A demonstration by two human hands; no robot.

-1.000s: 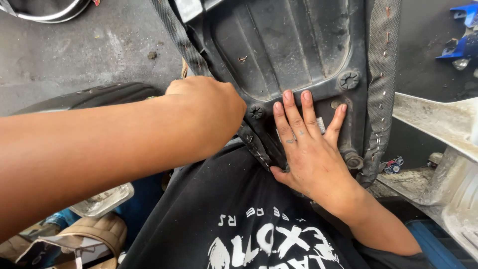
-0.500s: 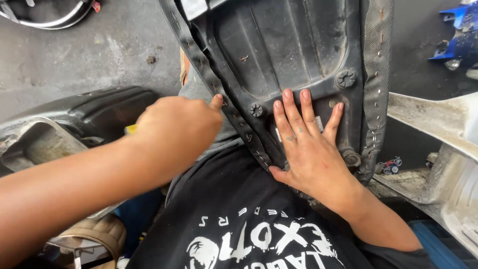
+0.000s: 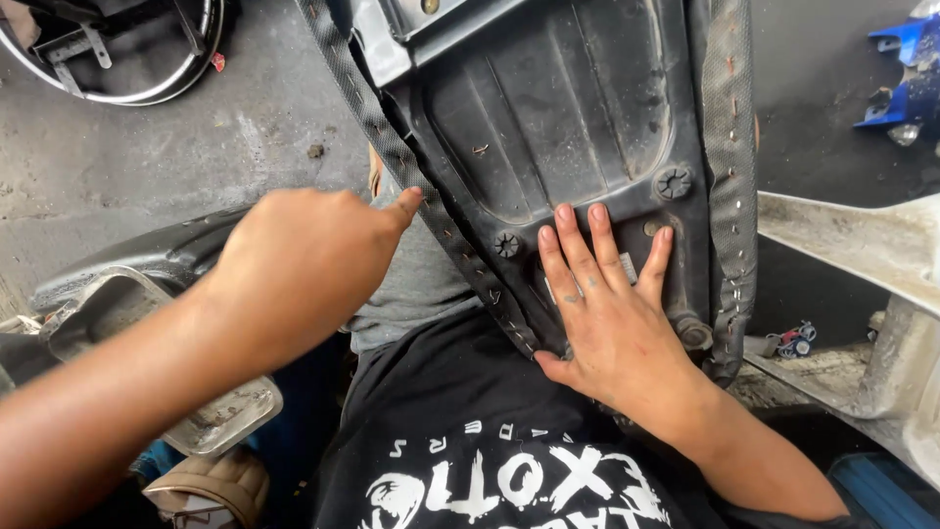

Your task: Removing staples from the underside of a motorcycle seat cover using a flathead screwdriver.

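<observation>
1. While the right hand (image 3: 612,323) lies flat with its fingers spread on the underside of a black seat base (image 3: 578,118), its grip is wide and holds nothing.
2. That seat base fills the upper middle of the frame, leaning down toward the person's black printed shirt (image 3: 480,460) at the bottom centre.
3. At the left centre, the left hand (image 3: 299,269) is loosely curled, its index finger (image 3: 403,208) touching the stapled cover edge (image 3: 431,211) along the seat base's left side; its grip is narrow and empty.
4. 2 round plastic fasteners (image 3: 673,182) sit on the seat base, 1 just above the right fingertips, the other to their left.
5. Grey concrete floor (image 3: 196,147) spreads across the upper left, with a chrome ring (image 3: 186,78) in the corner.
6. A blue part (image 3: 906,88) lies at the upper right, and a pale panel (image 3: 862,245) at the right edge.
</observation>
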